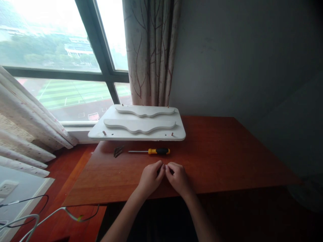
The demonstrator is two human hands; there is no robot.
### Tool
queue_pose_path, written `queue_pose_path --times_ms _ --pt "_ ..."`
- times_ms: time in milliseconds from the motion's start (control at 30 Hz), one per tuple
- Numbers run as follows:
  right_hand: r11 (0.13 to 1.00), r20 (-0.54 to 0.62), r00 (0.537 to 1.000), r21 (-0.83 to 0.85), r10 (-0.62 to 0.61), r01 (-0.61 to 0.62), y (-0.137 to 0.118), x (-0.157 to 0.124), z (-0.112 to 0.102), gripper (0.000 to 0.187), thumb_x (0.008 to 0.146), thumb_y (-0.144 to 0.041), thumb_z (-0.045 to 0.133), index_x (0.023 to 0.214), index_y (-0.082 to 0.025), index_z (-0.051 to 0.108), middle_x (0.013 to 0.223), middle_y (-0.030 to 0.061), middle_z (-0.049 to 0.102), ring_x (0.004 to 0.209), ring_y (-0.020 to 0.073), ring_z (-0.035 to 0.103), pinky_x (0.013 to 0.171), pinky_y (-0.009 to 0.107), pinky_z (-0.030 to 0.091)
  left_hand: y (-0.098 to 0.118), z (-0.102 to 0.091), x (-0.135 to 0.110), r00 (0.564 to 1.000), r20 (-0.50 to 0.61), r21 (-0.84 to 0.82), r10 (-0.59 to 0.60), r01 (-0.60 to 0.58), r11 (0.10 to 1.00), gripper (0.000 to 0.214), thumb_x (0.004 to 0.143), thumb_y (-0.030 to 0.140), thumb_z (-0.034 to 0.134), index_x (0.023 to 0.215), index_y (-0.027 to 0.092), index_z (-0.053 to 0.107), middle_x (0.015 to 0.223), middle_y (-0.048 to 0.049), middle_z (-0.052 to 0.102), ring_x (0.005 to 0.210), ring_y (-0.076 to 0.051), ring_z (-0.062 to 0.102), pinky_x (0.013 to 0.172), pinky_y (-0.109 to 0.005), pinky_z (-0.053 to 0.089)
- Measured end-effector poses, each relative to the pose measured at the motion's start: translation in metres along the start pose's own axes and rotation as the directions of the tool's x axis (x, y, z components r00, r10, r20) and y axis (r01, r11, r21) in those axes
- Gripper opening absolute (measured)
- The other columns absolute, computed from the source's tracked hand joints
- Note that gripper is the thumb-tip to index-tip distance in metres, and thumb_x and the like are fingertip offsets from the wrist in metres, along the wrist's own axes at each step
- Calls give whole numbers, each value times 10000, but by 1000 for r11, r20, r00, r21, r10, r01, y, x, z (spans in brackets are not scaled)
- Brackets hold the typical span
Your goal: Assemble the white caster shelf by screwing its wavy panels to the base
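Screwdriver is lying between white board at the surface's far-left corner and left hand and right hand, which are curling together by the near edge; whether either grip is grasping anything, cannot tell

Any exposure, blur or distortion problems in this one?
Head view: the window is blown out up top; head view: the right-hand wall sinks into shadow; head view: the left hand, right hand and screwdriver look reasonably sharp.
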State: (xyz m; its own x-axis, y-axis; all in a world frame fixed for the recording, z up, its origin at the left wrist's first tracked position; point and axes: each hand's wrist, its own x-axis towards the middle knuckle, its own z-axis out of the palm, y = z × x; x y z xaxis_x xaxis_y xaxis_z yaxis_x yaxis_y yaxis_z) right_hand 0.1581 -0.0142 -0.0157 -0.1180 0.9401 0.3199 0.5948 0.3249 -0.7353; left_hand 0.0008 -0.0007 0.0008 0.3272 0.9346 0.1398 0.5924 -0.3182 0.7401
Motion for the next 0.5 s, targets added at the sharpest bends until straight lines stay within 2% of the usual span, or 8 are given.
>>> queue_pose_path --times_ms 500 --pt "1000 5 1000 13 7 -7 1 0 1 325 961 -226 444 651 -217 347 643 -5 497 611 127 474 629 283 290 0 -1 0 1000 3 -2 2 -2 1000 296 989 338 401 721 212 394 669 -14 562 616 -159 533 626 -279 299"
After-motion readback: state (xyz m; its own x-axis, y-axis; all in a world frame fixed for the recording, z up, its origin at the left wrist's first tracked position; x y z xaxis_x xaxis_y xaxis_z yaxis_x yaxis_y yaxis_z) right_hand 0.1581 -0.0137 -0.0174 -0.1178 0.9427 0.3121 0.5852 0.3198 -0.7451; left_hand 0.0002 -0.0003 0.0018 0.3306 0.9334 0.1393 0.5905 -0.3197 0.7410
